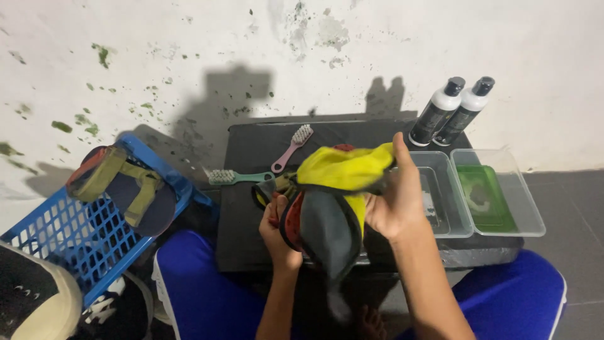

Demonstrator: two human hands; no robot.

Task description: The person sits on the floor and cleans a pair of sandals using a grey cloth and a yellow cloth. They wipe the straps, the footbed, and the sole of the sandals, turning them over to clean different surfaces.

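My left hand (277,230) clamps sandal (321,230) at sole edge, held above counter (251,208) centre; my right hand (393,201) closed on yellow cloth (346,167), wiping at 12 o'clock; I judge: grip firm, rub short strokes

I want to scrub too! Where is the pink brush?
The pink brush lies on the black table, beside the green brush, behind the yellow cloth.

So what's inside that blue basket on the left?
In the blue basket lies one sandal, dark sole up, with olive straps and a red edge. Through the basket's lattice only white shows. Its lower end is hidden behind a shoe.
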